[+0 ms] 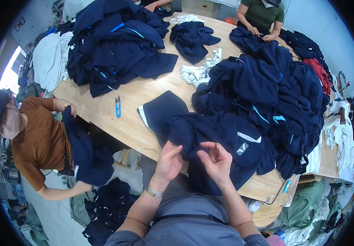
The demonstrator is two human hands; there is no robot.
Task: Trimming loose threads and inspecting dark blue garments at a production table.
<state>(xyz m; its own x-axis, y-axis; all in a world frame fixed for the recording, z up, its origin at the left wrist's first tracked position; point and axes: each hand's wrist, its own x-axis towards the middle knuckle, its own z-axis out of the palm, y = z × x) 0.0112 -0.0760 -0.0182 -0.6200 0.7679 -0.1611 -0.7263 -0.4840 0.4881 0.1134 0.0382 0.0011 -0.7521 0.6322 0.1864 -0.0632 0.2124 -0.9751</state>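
Observation:
A dark navy garment with white strips and a small grey patch lies bunched over the table edge in front of me. My left hand is closed at its near fold, with thumb and fingers pinching the cloth. Just to the right, my right hand hovers over the same garment, fingers curved and thumb apart from the index finger. Nothing plainly shows between them; a small dark spot in that palm is too small to make out. A watch circles my left wrist.
Blue-handled thread snips lie on the wooden table. Navy garment piles stand at the far left and right, with white cloth scraps between. A co-worker at left holds navy cloth; another works across the table.

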